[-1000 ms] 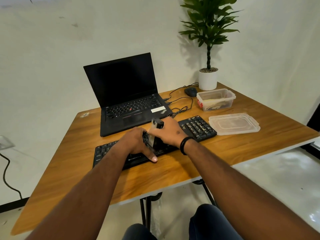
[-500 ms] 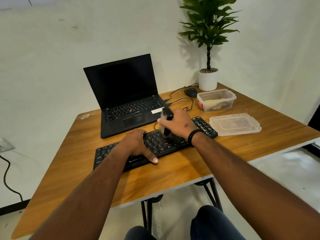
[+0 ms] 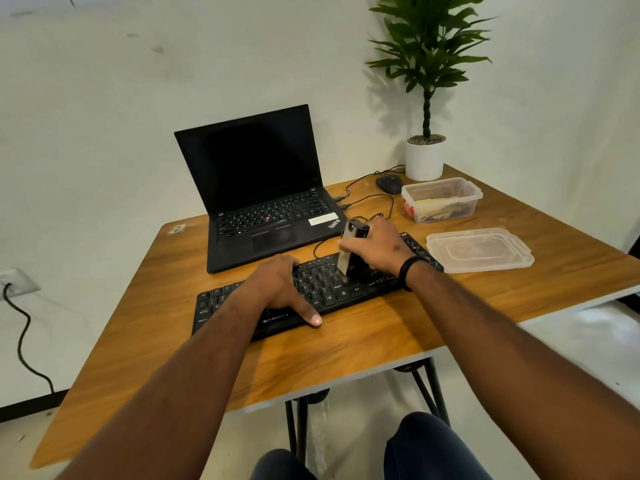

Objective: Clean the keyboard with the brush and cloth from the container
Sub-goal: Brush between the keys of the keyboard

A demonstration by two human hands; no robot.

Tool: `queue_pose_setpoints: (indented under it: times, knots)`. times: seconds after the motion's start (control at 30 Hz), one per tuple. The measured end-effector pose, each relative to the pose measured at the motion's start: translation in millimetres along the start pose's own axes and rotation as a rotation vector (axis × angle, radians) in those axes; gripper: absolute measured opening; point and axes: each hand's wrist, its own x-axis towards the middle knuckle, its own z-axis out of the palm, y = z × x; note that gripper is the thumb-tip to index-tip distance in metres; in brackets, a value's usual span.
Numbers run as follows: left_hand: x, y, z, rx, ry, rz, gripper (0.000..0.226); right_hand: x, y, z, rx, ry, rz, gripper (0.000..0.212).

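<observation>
A black keyboard lies across the wooden table in front of the laptop. My left hand rests on its left half, thumb stretched along the front edge. My right hand grips a black-handled brush held upright, its pale bristles down on the keys right of the middle. The open clear container stands at the back right with a cloth inside. The keyboard's right end is partly hidden by my right hand and wrist.
An open black laptop stands behind the keyboard. The container's lid lies to the right of the keyboard. A mouse, cables and a potted plant occupy the back right corner.
My right hand has swept the brush rightwards along the keys, from beside my left hand toward the right half. My left hand has stayed in place.
</observation>
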Motion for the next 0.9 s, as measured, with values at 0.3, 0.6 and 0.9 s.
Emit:
queue_pose_setpoints:
  times: [0.3,0.6,0.9]
  knots:
    - [2,0,0,-0.010,-0.001,-0.012,0.131,6,-15,-1,-0.094,-0.081,-0.008,0.019]
    - [0,0,0,-0.015,-0.006,-0.013,0.132,12,-24,11,-0.237,0.000,-0.063,0.027]
    - [0,-1,1,-0.010,0.007,-0.002,0.125,10,-31,22,-0.181,-0.214,-0.061,0.028]
